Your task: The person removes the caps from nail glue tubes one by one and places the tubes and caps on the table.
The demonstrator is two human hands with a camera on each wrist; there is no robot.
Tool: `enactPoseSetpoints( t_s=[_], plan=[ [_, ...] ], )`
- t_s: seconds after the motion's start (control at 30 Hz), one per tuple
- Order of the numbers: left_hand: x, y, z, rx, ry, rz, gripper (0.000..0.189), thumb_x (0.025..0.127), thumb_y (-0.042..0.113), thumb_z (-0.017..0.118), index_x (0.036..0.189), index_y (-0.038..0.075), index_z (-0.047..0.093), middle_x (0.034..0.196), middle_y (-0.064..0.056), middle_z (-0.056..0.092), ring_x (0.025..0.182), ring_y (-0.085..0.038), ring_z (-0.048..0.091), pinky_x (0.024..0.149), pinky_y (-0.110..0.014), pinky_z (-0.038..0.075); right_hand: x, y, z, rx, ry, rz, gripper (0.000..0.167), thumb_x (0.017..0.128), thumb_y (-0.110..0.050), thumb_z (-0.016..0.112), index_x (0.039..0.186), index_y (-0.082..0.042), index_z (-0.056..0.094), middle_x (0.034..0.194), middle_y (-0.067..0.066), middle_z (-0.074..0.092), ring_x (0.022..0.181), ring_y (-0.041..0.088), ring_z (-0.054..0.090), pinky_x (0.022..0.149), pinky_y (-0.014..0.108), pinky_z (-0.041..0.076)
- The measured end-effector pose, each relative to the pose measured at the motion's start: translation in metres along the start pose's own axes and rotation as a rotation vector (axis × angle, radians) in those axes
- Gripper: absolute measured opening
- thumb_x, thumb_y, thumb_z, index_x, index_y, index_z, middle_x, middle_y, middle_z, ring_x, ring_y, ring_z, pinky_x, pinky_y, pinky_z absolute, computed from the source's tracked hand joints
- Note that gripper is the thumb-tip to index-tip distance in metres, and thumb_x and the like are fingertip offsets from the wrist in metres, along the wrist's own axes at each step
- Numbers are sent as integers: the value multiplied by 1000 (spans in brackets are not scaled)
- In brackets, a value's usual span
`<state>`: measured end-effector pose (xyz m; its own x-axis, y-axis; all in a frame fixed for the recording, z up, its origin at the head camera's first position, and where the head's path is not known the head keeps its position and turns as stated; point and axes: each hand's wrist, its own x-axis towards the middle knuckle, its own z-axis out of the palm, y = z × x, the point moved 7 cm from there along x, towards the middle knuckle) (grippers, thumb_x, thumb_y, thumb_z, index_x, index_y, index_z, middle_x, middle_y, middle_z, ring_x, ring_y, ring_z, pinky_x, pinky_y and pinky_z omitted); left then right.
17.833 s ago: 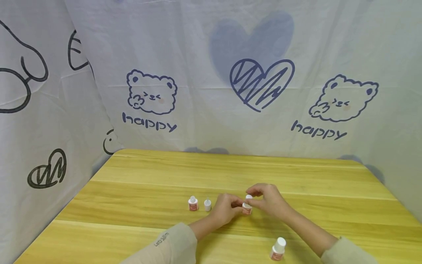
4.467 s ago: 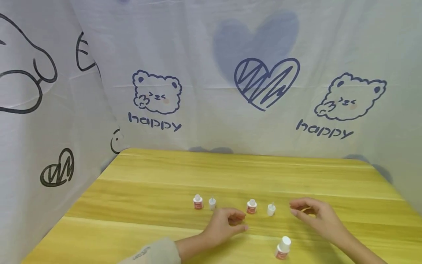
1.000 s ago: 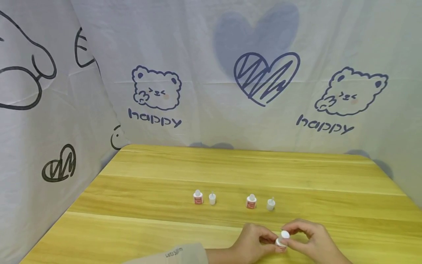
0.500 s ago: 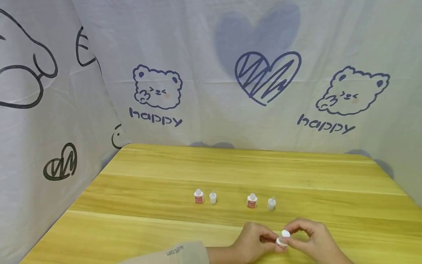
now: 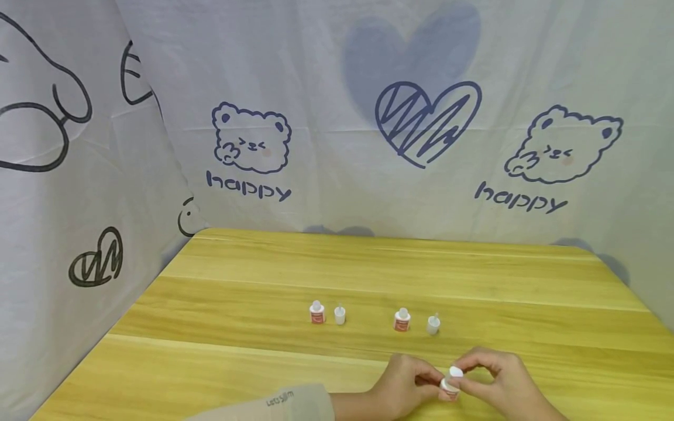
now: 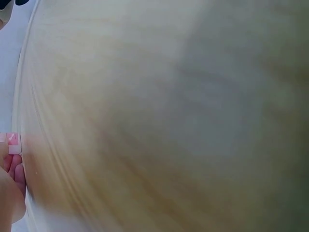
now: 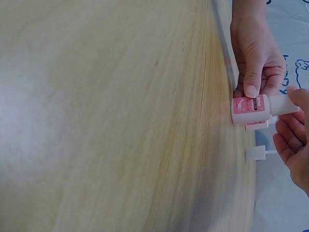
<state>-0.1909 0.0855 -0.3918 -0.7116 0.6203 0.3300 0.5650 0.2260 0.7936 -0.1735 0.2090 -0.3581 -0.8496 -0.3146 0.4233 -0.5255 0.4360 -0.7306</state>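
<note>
Near the front of the table, my left hand (image 5: 408, 380) pinches the body of a small white bottle (image 5: 449, 394) with a pink-red label. Thumb and fingers of my right hand (image 5: 497, 374) grip the tall white cap (image 5: 456, 373) on top of it. In the right wrist view the bottle (image 7: 250, 109) stands upright, the left thumb against its label, and the cap (image 7: 282, 104) sits at its neck. Only part of the pink label (image 6: 13, 140) and a few left-hand fingers (image 6: 18, 174) show at the edge of the left wrist view.
Farther back on the wooden table (image 5: 237, 275) stand two uncapped bottles, one at left (image 5: 317, 314) and one at centre (image 5: 402, 321). Right of each is its white cap, a left cap (image 5: 339, 316) and a right cap (image 5: 433, 325), upturned with a thin stem upward. A printed curtain (image 5: 326, 175) hangs behind.
Since the oldest frame, the middle bottle has been uncapped and its cap set down beside it. Both hands have since moved to the front bottle; over the last second they barely shift.
</note>
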Motion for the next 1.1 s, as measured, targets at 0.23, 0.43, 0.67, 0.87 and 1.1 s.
enactPoseSetpoints(
  t_s=[0.23,0.43,0.67,0.87,1.1],
  plan=[
    [0,0,0,-8,-26,-21,20,80,19,69,90,2,73,87,-5,73,73,10,62,62,-2,46,0,0,0,-3,-26,15,15,75,1,73,84,-11,70,80,-8,69,77,-2,61,70,17,49],
    [0,-1,0,-26,-41,-42,20,80,18,69,91,1,72,89,-5,73,75,9,63,63,-2,47,1,0,0,-7,-37,20,14,76,0,73,83,-11,70,80,-7,70,77,-2,61,70,16,49],
    [0,-1,0,-24,-51,-64,20,80,18,69,91,1,72,90,-5,73,76,9,63,64,-2,47,0,2,-1,-11,-57,49,11,77,-2,72,85,-9,71,80,-7,70,78,-2,61,70,16,49],
    [0,2,0,13,-47,-32,19,80,17,69,91,2,72,89,-5,73,77,8,63,64,-1,46,0,4,-1,-36,-69,75,8,78,-4,72,85,-7,71,79,-8,70,78,-3,61,70,16,49],
    [1,3,0,35,-50,-5,19,81,17,68,92,2,72,90,-5,73,77,8,63,65,-1,46,0,4,-2,-29,-87,81,8,79,-4,72,87,-6,71,80,-8,70,78,-3,61,70,16,50]
  ],
)
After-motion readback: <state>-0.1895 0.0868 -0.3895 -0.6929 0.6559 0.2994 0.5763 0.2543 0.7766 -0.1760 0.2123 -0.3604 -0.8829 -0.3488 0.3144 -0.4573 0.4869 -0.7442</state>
